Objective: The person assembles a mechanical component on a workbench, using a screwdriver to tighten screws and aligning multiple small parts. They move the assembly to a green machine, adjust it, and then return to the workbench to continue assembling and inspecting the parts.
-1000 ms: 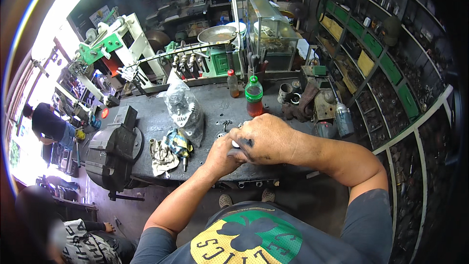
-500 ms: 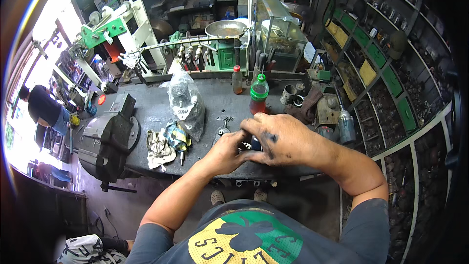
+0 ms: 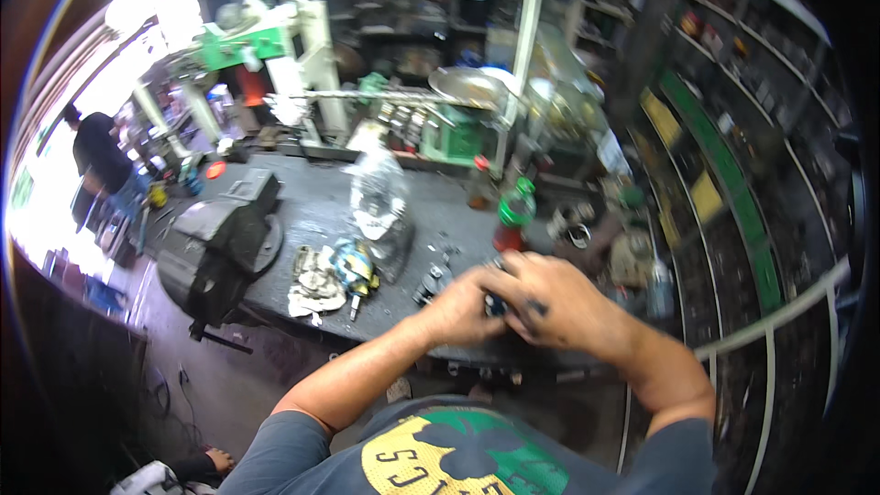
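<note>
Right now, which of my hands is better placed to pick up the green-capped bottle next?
Probably your right hand: the bottle stands just beyond it, while your left hand sits farther left. Both meet around a small dark item, so the right may need freeing first.

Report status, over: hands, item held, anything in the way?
Left hand and right hand together on small dark part. Part mostly hidden. Bottle close beyond right hand.

The plastic bag [image 3: 379, 206] looks glossy and crinkled, the cloth rag [image 3: 316, 284] matt, the metal vise [image 3: 213, 243] dull.
</note>
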Motion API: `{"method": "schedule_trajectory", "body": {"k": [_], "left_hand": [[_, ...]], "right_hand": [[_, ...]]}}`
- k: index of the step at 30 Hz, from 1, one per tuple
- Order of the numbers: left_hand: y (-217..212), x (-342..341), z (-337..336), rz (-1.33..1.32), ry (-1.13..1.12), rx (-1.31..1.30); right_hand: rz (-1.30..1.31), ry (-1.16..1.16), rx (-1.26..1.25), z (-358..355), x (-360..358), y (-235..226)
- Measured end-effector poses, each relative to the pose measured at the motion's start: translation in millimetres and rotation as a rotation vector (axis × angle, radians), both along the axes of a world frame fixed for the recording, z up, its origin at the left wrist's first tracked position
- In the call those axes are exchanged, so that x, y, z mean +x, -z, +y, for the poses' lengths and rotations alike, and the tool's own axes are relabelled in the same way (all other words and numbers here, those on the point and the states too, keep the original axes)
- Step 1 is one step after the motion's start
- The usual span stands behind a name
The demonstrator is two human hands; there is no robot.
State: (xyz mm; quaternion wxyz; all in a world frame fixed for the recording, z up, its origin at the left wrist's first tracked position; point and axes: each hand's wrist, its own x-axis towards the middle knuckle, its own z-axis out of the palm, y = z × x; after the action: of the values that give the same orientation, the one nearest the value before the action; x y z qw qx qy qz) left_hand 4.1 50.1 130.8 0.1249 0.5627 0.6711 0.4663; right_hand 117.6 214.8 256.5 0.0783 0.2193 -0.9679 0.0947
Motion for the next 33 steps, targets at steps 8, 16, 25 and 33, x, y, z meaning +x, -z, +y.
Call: {"method": "schedule_trajectory", "body": {"k": [8, 16, 25, 33], "left_hand": [[-10.5, 14.4, -2.1, -0.071, -0.038, 0.02], [4.7, 15.4, -1.1, -0.031, -0.047, 0.065], [9.6, 14.8, -0.8, -0.066, -0.108, 0.131], [-1.2, 12.2, -7.1, -0.167, -0.004, 0.064]], "right_hand": [[-0.009, 0.129, 0.042, -14.1, 9.1, -12.5], [-0.054, 0.245, 0.057, -20.8, 2.0, -12.5], [-0.21, 0.188, 0.074, -26.0, 3.1, -33.8], [-0.113, 0.071, 0.016, -19.5, 8.8, -35.5]]}}
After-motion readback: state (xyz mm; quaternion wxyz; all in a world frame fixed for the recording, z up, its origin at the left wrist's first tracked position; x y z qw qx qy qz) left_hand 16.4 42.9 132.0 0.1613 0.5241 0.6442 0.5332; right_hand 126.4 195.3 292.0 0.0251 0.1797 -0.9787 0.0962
